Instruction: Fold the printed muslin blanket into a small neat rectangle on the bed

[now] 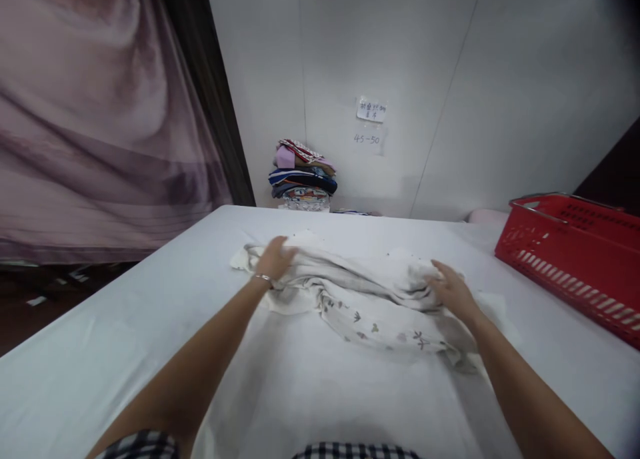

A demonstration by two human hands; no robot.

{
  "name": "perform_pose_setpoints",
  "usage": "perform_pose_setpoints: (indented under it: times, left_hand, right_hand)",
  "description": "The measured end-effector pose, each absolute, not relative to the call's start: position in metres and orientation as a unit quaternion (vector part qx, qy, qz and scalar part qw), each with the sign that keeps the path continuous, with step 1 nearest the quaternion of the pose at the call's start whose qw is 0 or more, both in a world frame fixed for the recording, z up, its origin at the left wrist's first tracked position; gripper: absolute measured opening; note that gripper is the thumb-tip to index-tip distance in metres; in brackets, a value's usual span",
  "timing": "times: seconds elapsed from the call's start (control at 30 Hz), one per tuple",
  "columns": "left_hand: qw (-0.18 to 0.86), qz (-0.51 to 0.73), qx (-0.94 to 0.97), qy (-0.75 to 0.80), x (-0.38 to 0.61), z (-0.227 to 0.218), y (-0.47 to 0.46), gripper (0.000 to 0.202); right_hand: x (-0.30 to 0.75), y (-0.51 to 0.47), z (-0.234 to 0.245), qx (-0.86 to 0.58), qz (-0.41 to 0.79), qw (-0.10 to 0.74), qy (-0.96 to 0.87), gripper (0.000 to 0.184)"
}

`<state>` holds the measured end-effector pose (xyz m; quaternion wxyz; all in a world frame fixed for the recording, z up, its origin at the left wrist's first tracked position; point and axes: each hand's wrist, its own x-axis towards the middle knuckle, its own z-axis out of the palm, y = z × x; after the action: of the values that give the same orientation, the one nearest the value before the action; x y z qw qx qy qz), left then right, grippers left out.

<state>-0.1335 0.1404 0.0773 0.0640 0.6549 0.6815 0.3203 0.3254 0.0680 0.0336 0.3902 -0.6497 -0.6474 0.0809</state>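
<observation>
A white garment or cloth (363, 316) lies bunched across the white table, with small grey, green and brown plant-like prints on its near side. Its exact kind cannot be made out. My left hand (274, 260), with a bracelet at the wrist, is closed on the cloth's left part. Toward the right end, my right hand (451, 291) grips a gathered fold, its fingers curled in the fabric. Between the hands the cloth runs in long creases. More pale fabric shows on the tabletop around it, hard to tell from the table cover.
A red plastic basket (565, 259) with a metal handle stands at the right. Folded clothes (303, 172) are stacked beyond the table's far edge, against the wall. Handwritten paper notes (371, 110) are on the wall. A pink curtain (100, 126) hangs at the left.
</observation>
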Motion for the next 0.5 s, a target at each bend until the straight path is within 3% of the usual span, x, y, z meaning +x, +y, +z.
perform_pose_setpoints:
  times: [0.1,0.17,0.4,0.5]
  left_hand:
    - [0.037,0.242,0.794,0.556,-0.096,0.060,0.116,0.049]
    - [0.038,0.186,0.844,0.501,-0.086,0.048,0.099,0.046]
    - [-0.023,0.218,0.823,0.525,-0.116,0.043,0.051,0.029]
    - [0.032,0.139,0.770,0.622,-0.130,0.042,0.030,0.024]
  right_hand:
    - [0.306,0.053,0.013,-0.619,0.126,0.256,-0.732,0.046]
    - [0.302,0.042,-0.001,-0.602,0.109,0.223,-0.759,0.041]
    - [0.352,-0.011,0.010,-0.647,0.023,0.340,-0.682,0.038]
    - [0.397,-0.047,0.013,-0.752,-0.002,0.288,-0.593,0.039]
